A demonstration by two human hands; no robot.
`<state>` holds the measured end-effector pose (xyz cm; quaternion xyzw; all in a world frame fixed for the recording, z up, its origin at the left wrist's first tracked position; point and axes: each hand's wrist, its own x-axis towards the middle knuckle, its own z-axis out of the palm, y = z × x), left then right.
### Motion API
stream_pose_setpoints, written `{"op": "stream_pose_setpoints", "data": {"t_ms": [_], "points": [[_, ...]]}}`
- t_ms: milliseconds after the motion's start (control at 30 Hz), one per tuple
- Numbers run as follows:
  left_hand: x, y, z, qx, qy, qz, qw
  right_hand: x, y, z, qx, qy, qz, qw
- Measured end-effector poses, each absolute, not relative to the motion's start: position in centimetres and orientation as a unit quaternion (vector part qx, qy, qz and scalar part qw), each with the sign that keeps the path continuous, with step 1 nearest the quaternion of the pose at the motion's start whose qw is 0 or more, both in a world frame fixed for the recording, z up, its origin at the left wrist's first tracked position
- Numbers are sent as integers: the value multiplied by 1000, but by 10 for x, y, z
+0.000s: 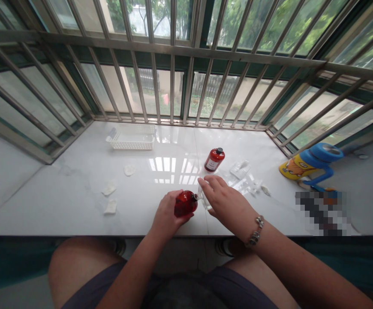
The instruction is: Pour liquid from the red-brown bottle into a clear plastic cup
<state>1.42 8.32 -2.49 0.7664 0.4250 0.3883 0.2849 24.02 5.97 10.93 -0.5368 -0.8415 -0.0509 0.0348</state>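
Two bare hands meet over a glossy white tabletop (86,171) beside a barred window (186,49), a red bottle (185,204) tipped toward a clear container (203,198) near the front edge. The fingers of the left hand (167,213) are wrapped around the bottle's body; those of the right hand (220,199), below a beaded bracelet (256,231), are partly bent around the container, which they largely hide. The bottle's neck is at the container's mouth, so the two are lined up, but whether any liquid passes between them, or how full the container is, cannot be told. The bottle is dark red. A second bottle (214,160), also red, stands upright with its black cap on, just beyond the right hand and touched by neither. Clear packaging (240,170) lies scattered beyond the right forearm, close enough to crowd that side, while three pale pads (110,207) lie apart on the left. A white basket (131,142) sits by the window, and a blue-and-yellow jug (302,162) stands at far right, well apart from the hands. Nothing visible blocks the space between bottle and container.
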Motion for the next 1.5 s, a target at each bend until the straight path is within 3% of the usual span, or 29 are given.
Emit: {"op": "stream_pose_setpoints", "data": {"t_ms": [1500], "points": [[13,85,-24,765,423,387,292,233,62,121,-525,-846,-89,-13]]}}
